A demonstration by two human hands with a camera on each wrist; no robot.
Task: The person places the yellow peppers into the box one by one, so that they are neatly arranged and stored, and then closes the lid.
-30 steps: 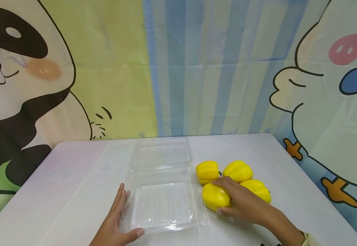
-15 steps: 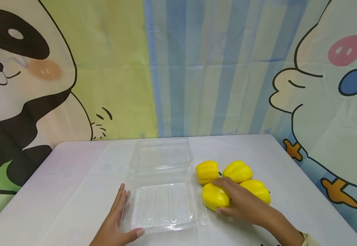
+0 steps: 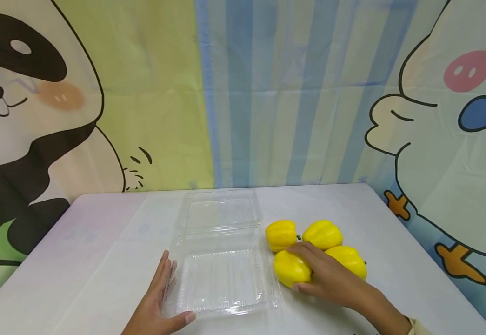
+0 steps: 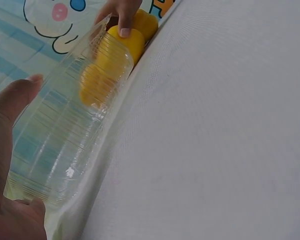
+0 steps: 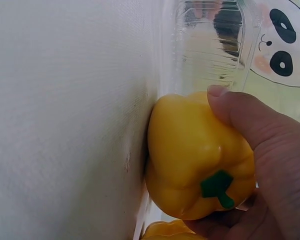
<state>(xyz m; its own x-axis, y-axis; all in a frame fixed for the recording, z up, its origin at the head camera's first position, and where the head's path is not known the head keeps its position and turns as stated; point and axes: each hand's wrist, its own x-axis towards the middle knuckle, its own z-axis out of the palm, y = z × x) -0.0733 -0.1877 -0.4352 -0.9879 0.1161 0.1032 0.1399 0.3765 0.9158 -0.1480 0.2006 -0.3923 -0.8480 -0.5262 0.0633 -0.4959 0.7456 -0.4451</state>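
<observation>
pepper (image 3: 291, 268), yellow and glossy, on the white table (image 3: 109, 260), just to the right of the clear container base (image 3: 222, 281); gripped by the right hand (image 3: 335, 281), fingers curled over the top, thumb along the near side. in the right wrist view, green stem (image 5: 222, 187) toward the camera, thumb on one flank, other fingers largely hidden behind the opposite flank; apparently touching the table, contact with the rear-left pepper (image 3: 282, 236) impossible to tell. close by, a rear-right pepper (image 3: 322, 234) and a rightmost pepper (image 3: 349, 258), the latter partly covered by the hand. left hand (image 3: 155, 298) at the near left corner of the base: fingers straight and close together along the side wall, thumb spread toward the front edge. lid (image 3: 222, 211) laid back, beyond the base.

likely hazards, as judged: slipping of the smooth, rounded skin if pinched too lightly; rolling of the crowded neighbours if brushed by the knuckles; snagging on the rim if carried too low, with sliding or tipping of the thin plastic if only loosely steadied.
</observation>
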